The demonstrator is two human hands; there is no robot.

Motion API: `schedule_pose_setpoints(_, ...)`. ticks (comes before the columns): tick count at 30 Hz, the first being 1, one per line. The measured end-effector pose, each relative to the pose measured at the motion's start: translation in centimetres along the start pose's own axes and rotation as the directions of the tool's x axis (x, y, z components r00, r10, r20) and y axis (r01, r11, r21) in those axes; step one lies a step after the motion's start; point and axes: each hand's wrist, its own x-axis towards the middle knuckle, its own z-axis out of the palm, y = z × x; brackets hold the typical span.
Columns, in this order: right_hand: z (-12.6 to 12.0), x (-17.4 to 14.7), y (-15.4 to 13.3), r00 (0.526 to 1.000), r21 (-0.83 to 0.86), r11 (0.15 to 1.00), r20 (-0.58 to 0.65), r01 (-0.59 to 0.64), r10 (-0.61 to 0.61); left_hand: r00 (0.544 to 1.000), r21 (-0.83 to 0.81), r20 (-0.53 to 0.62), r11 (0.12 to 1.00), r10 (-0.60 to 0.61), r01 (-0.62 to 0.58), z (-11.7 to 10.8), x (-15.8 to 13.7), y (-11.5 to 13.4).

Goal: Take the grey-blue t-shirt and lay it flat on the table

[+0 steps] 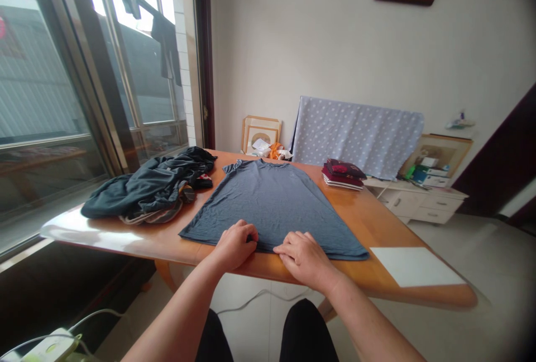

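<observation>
A dark blue-grey T-shirt (272, 200) lies spread on the wooden table, its collar toward the far edge and its bottom hem toward me. The sleeve at its far left shows. My left hand (238, 243) is closed at the middle of the hem, with thumb and fingers pinching the cloth. Just to the right, my right hand (304, 256) has its fingers bent over the same hem, closed on the fabric. A short stretch of hem runs between the two hands. The fingertips are partly hidden.
A heap of dark clothes (154, 186) lies on the left of the table (352, 208). At the far right sits a folded stack of dark red garments (342, 173). A white sheet (416, 267) rests near the right corner. A cable (263, 294) crosses the floor below.
</observation>
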Motion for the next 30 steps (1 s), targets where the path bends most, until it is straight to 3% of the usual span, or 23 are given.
schedule_pose_setpoints(4, 0.4, -0.2, 0.2, 0.999, 0.022, 1.000, -0.041, -0.018, 0.019, 1.000, -0.006, 0.002, 1.000, -0.007, 0.007, 0.0, -0.1, 0.0)
schedule_pose_setpoints(14, 0.0, 2.8, 1.0, 0.986, 0.315, 0.936, -0.005, -0.159, 0.169, 1.000, -0.020, -0.008, 1.000, -0.005, 0.005, 0.0, -0.2, -0.1)
schedule_pose_setpoints(20, 0.8, 2.6, -0.3, 0.986, 0.331, 0.929, 0.073, -0.167, 0.151, 1.000, -0.027, -0.021, 1.000, 0.000, -0.001, 0.2, -0.3, -0.6)
schedule_pose_setpoints(30, 0.3, 1.8, 2.0, 0.974, 0.433, 0.875, 0.155, -0.215, 0.163, 0.997, 0.007, -0.051, 0.999, -0.051, 0.051, 0.2, -0.2, 0.3)
